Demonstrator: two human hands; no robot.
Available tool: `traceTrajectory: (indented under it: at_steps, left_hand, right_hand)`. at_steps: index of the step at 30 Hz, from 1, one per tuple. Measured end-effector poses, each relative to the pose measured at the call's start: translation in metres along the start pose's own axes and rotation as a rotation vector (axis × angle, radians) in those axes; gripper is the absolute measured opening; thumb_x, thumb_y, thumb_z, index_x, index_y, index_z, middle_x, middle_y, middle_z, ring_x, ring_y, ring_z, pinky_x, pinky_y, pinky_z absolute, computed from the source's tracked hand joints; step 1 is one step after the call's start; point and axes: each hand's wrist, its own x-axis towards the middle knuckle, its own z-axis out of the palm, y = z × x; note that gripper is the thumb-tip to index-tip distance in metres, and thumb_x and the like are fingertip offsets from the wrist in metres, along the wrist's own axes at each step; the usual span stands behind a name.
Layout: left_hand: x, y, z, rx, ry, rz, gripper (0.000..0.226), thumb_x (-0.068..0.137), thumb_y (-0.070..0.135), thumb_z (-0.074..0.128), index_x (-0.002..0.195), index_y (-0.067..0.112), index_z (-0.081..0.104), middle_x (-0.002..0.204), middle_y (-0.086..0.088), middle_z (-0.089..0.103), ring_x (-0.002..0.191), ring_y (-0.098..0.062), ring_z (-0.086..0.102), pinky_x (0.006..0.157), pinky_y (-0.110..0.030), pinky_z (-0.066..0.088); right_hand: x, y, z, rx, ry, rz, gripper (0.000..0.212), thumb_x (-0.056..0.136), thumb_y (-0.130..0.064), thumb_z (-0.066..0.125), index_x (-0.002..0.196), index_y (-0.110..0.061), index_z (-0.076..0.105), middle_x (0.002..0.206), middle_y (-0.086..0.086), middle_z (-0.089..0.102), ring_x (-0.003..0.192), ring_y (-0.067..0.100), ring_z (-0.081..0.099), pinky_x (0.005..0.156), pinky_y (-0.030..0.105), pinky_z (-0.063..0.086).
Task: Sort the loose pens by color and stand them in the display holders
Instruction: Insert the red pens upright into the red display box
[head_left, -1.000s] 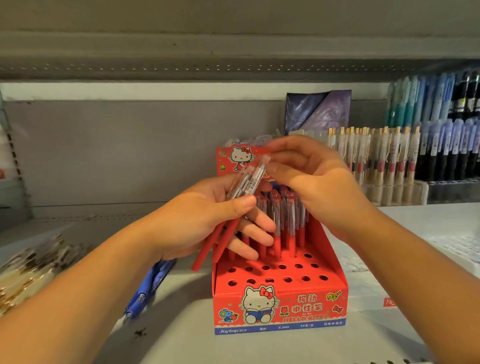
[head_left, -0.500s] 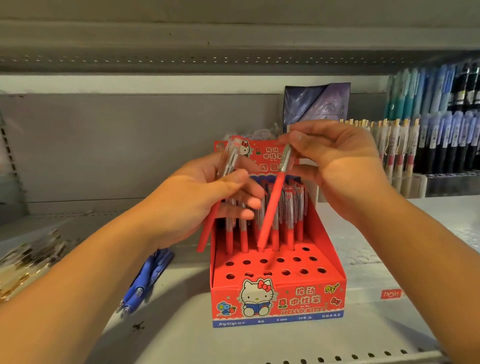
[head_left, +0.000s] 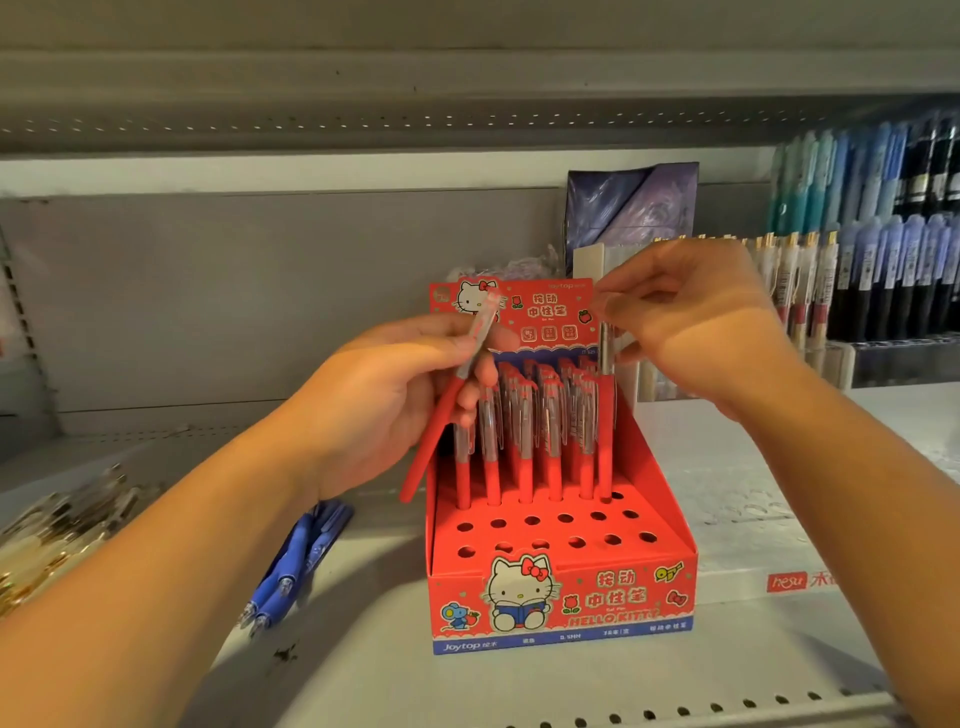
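Holder (head_left: 613, 587) printed Joytop, HELLO KITTY; right hand (head_left: 711, 332) pinches upright red pen (head_left: 605, 431) in it, left hand (head_left: 384, 400) grips tilted pen (head_left: 439, 426).

Display box (head_left: 571, 597): front rows of holes (head_left: 565, 518) open from above; rear rows filled with standing red pens (head_left: 524, 457). Blue pens (head_left: 296, 561) lying left; pen racks (head_left: 883, 280) right; upper shelf (head_left: 467, 104) overhead.

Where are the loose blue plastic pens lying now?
Head view, lower left of centre: the blue plastic pens lie on the grey metal shelf, left of the red cardboard display box, below the left hand.
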Motion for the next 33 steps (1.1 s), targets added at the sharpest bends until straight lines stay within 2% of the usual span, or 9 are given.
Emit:
traceTrajectory:
  at_steps: [3,6,11,15,19,22,25,29,33]
  left_hand:
    - [-0.0016,-0.0017,-0.0024,0.019,0.008,-0.012,0.024,0.082,0.012,0.057,0.102,0.002,0.063,0.078,-0.006,0.063,0.066,-0.015,0.057,0.063,-0.023,0.051]
    - [-0.0045,-0.0022,-0.0029,0.055,-0.015,-0.002,0.023,0.080,0.007,0.063,0.101,0.006,0.071,0.085,-0.007,0.068,0.073,-0.017,0.066,0.067,-0.026,0.056]
    - [-0.0072,0.0014,0.0006,0.082,-0.024,-0.010,0.018,0.076,0.008,0.077,0.093,0.015,0.077,0.084,-0.008,0.069,0.077,-0.020,0.071,0.067,-0.030,0.059]
    - [-0.0072,0.0030,0.0014,0.071,0.017,0.013,0.021,0.074,0.013,0.070,0.095,0.013,0.075,0.082,-0.006,0.070,0.076,-0.021,0.072,0.065,-0.029,0.059]
    - [-0.0076,0.0060,-0.0007,0.169,0.040,0.021,0.023,0.071,0.020,0.078,0.094,0.019,0.077,0.086,-0.004,0.073,0.074,-0.017,0.071,0.063,-0.024,0.057]
    - [-0.0072,0.0068,-0.0018,0.204,0.051,0.020,0.022,0.072,0.020,0.074,0.093,0.024,0.078,0.087,-0.002,0.073,0.073,-0.012,0.068,0.063,-0.022,0.056]
    - [-0.0071,0.0066,-0.0018,0.177,0.064,0.027,0.022,0.070,0.018,0.075,0.091,0.020,0.076,0.085,0.000,0.073,0.068,-0.008,0.066,0.058,-0.019,0.053]
    - [-0.0068,0.0065,-0.0013,0.188,0.080,0.057,0.020,0.069,0.016,0.077,0.087,0.025,0.078,0.083,0.001,0.073,0.065,-0.008,0.066,0.056,-0.018,0.052]
    - [-0.0056,0.0051,-0.0013,0.183,0.122,0.101,0.028,0.062,0.018,0.083,0.089,0.020,0.077,0.085,-0.002,0.074,0.068,-0.010,0.067,0.057,-0.020,0.054]
  right_hand:
    - [0.0033,0.0015,-0.0019,-0.081,-0.024,0.006,0.023,0.084,-0.004,0.071,0.072,-0.024,0.068,0.081,0.004,0.074,0.073,0.022,0.071,0.073,0.044,0.061]
    - [0.0034,0.0014,-0.0010,-0.117,-0.054,0.007,0.026,0.084,-0.005,0.070,0.069,-0.026,0.067,0.080,0.002,0.074,0.073,0.021,0.070,0.075,0.044,0.060]
    - [0.0018,0.0011,-0.0029,-0.060,-0.042,-0.004,0.027,0.081,-0.004,0.074,0.064,-0.024,0.068,0.072,0.001,0.073,0.067,0.019,0.071,0.067,0.041,0.061]
    - [-0.0005,0.0005,-0.0047,0.017,-0.066,0.016,0.027,0.078,0.000,0.074,0.062,-0.021,0.067,0.071,0.000,0.073,0.064,0.020,0.071,0.049,0.033,0.058]
    - [0.0012,0.0036,-0.0044,-0.040,-0.046,-0.020,0.028,0.079,0.000,0.073,0.062,-0.022,0.067,0.071,0.003,0.074,0.067,0.027,0.071,0.062,0.049,0.061]
    - [0.0011,0.0041,-0.0019,-0.076,-0.053,-0.010,0.029,0.078,0.000,0.073,0.060,-0.022,0.067,0.073,0.002,0.074,0.072,0.024,0.072,0.069,0.048,0.060]
    - [0.0017,0.0035,-0.0029,-0.087,-0.064,0.038,0.027,0.077,0.002,0.072,0.059,-0.019,0.069,0.071,0.003,0.074,0.069,0.026,0.072,0.066,0.050,0.061]
    - [-0.0004,-0.0007,-0.0021,-0.197,-0.194,0.122,0.015,0.074,0.002,0.070,0.064,-0.009,0.067,0.068,0.013,0.071,0.056,0.028,0.071,0.060,0.052,0.060]
    - [-0.0003,-0.0024,-0.0030,-0.252,-0.172,0.115,0.011,0.074,-0.002,0.068,0.065,-0.007,0.064,0.070,0.017,0.070,0.055,0.027,0.070,0.057,0.047,0.059]
